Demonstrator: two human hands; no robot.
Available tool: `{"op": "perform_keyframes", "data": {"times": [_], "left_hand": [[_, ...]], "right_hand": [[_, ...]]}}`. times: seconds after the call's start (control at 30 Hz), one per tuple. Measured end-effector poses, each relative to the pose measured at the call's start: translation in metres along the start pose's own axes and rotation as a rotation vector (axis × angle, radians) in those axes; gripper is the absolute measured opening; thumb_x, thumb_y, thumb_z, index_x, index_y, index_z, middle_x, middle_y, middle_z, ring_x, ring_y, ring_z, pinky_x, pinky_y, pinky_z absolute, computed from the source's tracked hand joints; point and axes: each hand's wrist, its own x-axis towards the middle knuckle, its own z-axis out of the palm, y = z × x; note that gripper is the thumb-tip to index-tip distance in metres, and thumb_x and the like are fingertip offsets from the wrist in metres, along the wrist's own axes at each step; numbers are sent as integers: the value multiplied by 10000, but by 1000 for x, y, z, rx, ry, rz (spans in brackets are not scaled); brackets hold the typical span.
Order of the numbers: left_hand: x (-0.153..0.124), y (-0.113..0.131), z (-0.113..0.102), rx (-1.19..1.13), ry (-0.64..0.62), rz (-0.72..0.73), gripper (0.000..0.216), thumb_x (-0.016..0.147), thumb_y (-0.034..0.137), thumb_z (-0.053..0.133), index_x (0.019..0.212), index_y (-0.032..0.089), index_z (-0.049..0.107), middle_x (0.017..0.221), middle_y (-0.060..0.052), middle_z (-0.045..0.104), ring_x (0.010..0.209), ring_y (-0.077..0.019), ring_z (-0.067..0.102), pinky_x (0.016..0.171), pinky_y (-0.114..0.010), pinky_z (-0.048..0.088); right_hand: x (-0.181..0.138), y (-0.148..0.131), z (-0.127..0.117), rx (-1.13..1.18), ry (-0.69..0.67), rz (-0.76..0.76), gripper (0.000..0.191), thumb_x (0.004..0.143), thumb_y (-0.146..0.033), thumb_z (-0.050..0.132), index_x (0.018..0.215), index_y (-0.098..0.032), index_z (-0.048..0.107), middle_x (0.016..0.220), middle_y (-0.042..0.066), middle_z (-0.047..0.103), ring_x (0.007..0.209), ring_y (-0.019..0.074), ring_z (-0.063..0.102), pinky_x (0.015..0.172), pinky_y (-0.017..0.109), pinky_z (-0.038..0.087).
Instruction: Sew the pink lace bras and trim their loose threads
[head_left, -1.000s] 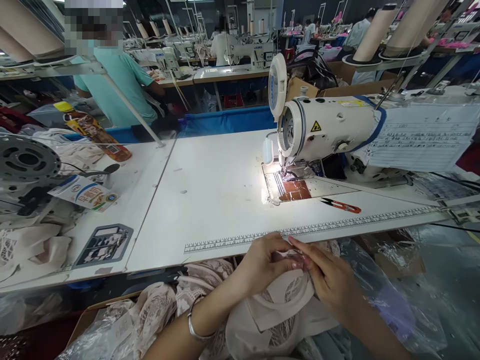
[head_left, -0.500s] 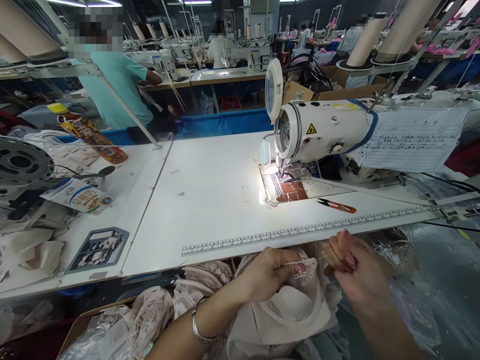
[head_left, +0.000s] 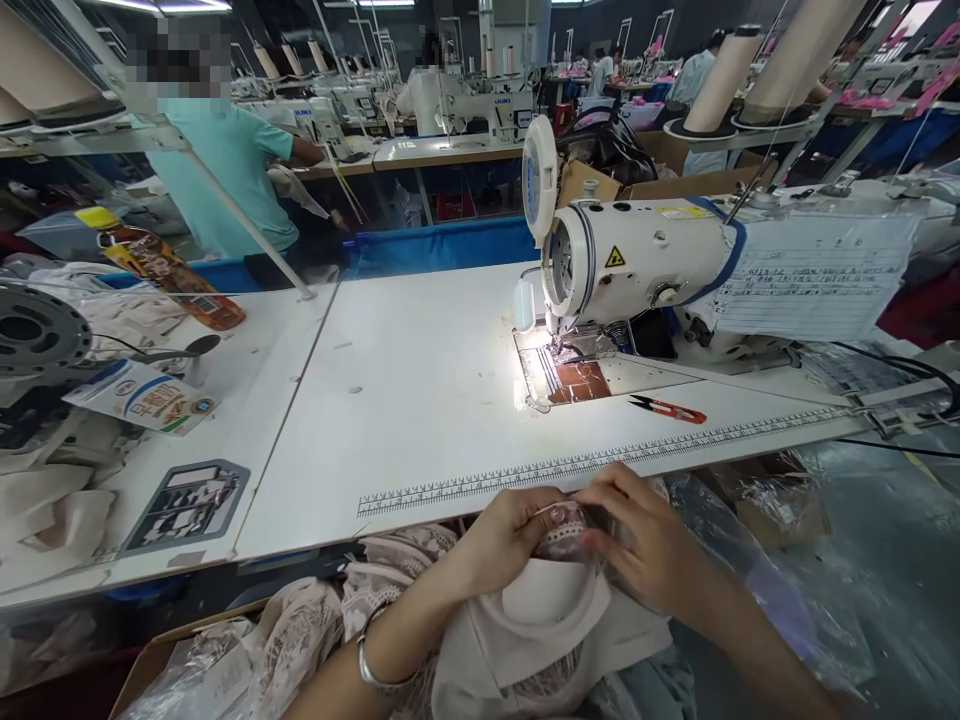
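Note:
Both my hands work a beige lace garment piece [head_left: 547, 610] held in my lap below the table's front edge. My left hand [head_left: 502, 535] pinches the lace top edge between thumb and fingers. My right hand [head_left: 637, 545] is closed on the same lace edge, its fingertips meeting the left hand's. A silver bangle [head_left: 371, 665] sits on my left wrist. The white sewing machine [head_left: 645, 265] stands on the table beyond my hands, its lamp lighting the needle plate [head_left: 574, 375].
Red thread snips [head_left: 667, 408] lie by the needle plate. A printed ruler strip [head_left: 600, 462] runs along the white table [head_left: 420, 390]. A bottle [head_left: 161, 268], packet [head_left: 146, 400] and fabric sit left. Lace pieces [head_left: 300, 630] fill a box below. A person in a teal shirt [head_left: 225, 170] stands behind.
My right hand, which had pulled away to the right with a thread half a second ago, has come back to the lace edge beside my left hand.

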Motion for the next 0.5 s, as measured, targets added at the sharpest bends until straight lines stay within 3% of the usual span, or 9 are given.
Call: {"op": "perform_keyframes", "data": {"times": [0.1, 0.2, 0.27, 0.33, 0.4, 0.5], "left_hand": [[0, 2, 0, 19, -1, 25, 328, 1019, 369, 453, 932, 144, 674, 894, -57, 683, 846, -181, 611, 802, -269, 462], [1, 1, 1, -9, -29, 26, 323, 1020, 354, 454, 964, 145, 694, 964, -72, 709, 909, -194, 635, 847, -275, 469], [2, -2, 2, -27, -49, 28, 331, 1016, 361, 464, 936, 138, 695, 940, -74, 709, 892, -196, 637, 844, -280, 474], [2, -6, 3, -40, -47, 38, 340, 1011, 364, 477, 888, 130, 692, 898, -74, 705, 870, -195, 640, 837, -281, 479], [-1, -6, 2, -50, -15, 54, 352, 1013, 364, 479, 860, 128, 691, 884, -75, 707, 868, -194, 650, 836, -277, 486], [-5, -1, 2, -34, 1, 78, 370, 1026, 367, 464, 866, 129, 698, 874, -76, 709, 853, -182, 655, 815, -264, 491]], "right_hand": [[2, 4, 7, -78, 115, -99, 274, 1007, -134, 418, 805, -223, 579, 766, 15, 566, 712, 168, 553, 764, 331, 506], [4, 6, 6, 64, 181, -29, 344, 1037, -223, 381, 718, -223, 507, 799, 35, 576, 726, 179, 545, 725, 347, 486], [2, 5, 7, 305, 93, 2, 412, 1063, -315, 302, 689, -230, 453, 788, 45, 592, 692, 178, 558, 642, 325, 473], [-2, 8, 9, 383, -7, -29, 424, 1062, -324, 260, 679, -238, 420, 681, 22, 568, 600, 165, 535, 572, 299, 443], [-8, 17, 9, 186, 28, -24, 377, 1033, -265, 308, 680, -238, 437, 601, 1, 527, 550, 162, 500, 547, 290, 408], [-17, 32, 3, -108, 189, 122, 315, 986, -209, 391, 685, -230, 482, 589, 4, 524, 546, 170, 485, 518, 285, 350]]}}
